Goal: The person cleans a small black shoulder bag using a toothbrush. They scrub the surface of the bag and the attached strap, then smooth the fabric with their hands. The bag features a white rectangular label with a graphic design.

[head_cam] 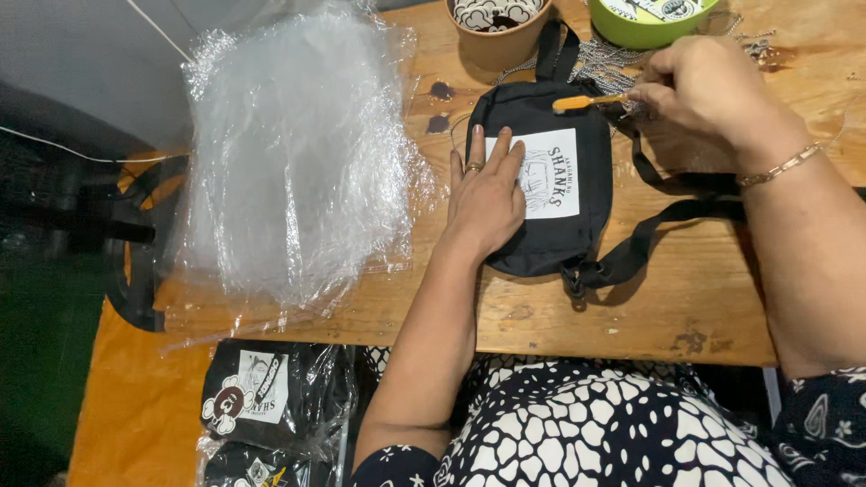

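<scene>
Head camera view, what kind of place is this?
Probably a small home workshop for packing bags: a worn wooden table holds a black pouch bag, a stack of clear plastic sleeves, and already wrapped bags lie below.

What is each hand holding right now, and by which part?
Right hand pinches an orange-tipped tool by its rear end. Left hand holds nothing; it presses flat on the black pouch.

Left hand flat, right hand pinching
</scene>
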